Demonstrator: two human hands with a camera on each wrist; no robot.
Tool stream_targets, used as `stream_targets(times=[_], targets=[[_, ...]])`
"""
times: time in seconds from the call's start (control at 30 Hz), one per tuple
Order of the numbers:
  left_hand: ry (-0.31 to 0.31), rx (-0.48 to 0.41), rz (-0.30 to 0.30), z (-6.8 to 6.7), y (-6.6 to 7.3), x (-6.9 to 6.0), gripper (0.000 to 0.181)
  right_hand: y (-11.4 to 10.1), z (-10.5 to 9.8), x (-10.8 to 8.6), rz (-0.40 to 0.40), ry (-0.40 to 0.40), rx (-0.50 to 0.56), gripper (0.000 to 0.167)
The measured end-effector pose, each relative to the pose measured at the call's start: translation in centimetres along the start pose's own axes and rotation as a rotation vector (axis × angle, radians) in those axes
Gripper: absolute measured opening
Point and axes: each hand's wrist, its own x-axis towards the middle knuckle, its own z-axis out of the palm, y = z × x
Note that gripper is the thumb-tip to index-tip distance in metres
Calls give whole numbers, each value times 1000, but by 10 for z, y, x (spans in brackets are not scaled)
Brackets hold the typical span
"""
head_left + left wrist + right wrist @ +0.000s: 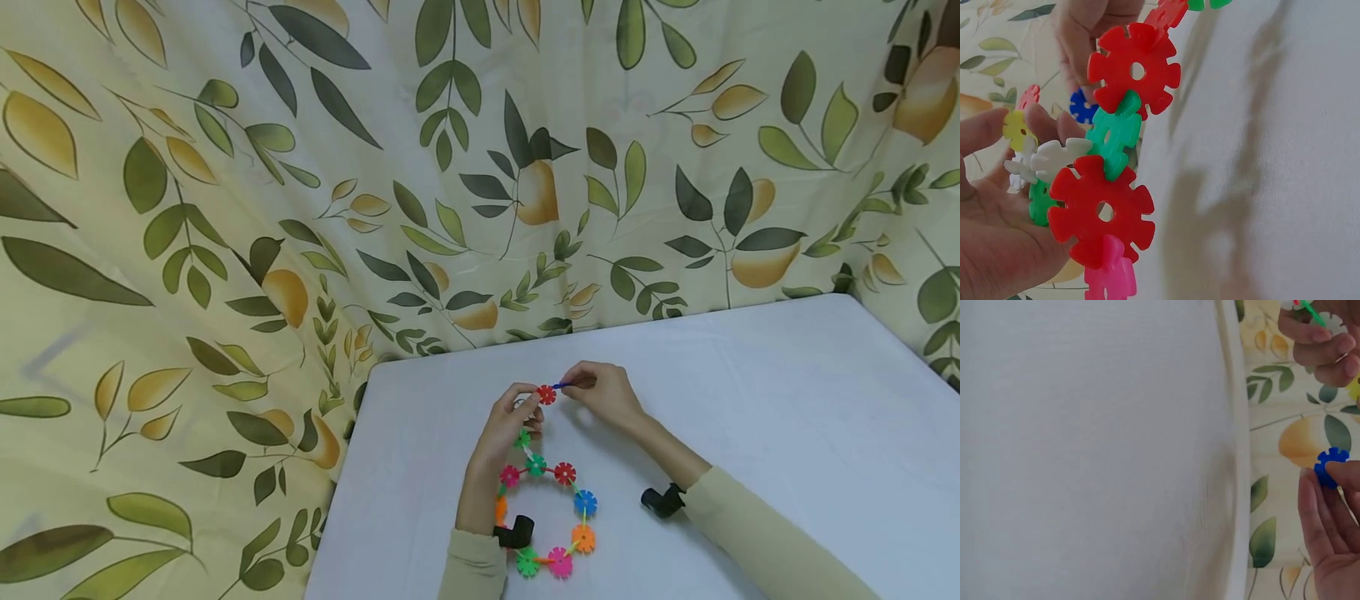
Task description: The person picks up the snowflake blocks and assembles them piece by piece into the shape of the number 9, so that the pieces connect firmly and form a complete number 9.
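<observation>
My left hand (pixel 497 429) holds a chain of notched plastic flower discs. A red disc (pixel 547 395) sticks out at its fingertips, and a yellow disc (pixel 1013 125) lies by the fingers in the left wrist view. White discs (pixel 1054 164) and a green disc sit beside the palm. My right hand (pixel 606 396) pinches a dark blue disc (pixel 1327 474) between thumb and fingers. In the head view that blue disc is edge-on at the red disc; whether they interlock I cannot tell. Below my left hand hangs or lies a ring of joined discs, including a blue disc (pixel 586 503).
A white cloth covers the table (pixel 787 442). Behind and to the left hangs a leaf-and-fruit patterned curtain (pixel 360 275). Black wrist cameras are on both wrists, one on the right (pixel 663 502). My left forearm covers part of the ring.
</observation>
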Motion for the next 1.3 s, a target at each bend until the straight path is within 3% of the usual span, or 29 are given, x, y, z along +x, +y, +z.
stream_targets(times=[0.33,0.6,1.03,1.3], targets=[[96,-47,-8,7,-1,4,18,-11,-7,-18,-36,27,128,14],[123,-62,-11,9,0,3,16,-13,-7,-23,-149,44,136,15],[111,-81,-8,8,-2,3,15,-19,-3,-27,-386,114,71,19],[26,-136,3,6,-3,2,20,-20,-2,-27,-424,145,27,22]])
